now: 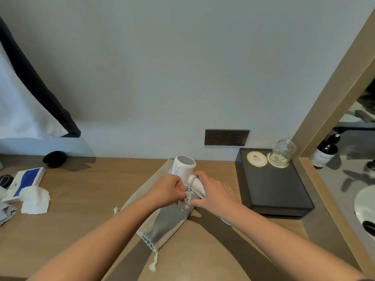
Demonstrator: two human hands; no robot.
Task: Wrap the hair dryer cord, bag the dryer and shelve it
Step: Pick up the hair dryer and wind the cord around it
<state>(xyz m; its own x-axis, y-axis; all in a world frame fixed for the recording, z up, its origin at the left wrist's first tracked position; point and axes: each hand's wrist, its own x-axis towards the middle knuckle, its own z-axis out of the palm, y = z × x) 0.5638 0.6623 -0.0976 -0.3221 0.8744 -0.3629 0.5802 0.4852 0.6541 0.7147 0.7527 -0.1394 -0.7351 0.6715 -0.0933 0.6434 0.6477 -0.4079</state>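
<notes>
A white hair dryer (183,166) lies on a beige drawstring bag (162,226) in the middle of the wooden counter, its round barrel toward the wall. Its grey cord (190,189) is looped around the folded handle. My left hand (167,189) pinches the cord's end at the handle. My right hand (211,192) grips the handle and the cord loops from the right side. The plug is hidden between my fingers. The bag's gathered mouth and tassel point toward me.
A black tray (278,191) with two round coasters and a tilted glass jar (283,152) stands at the right. A double wall socket (226,137) is behind the dryer. Tissues (34,201), a blue-white box (26,182) and a black dish (54,159) lie left. A sink area lies far right.
</notes>
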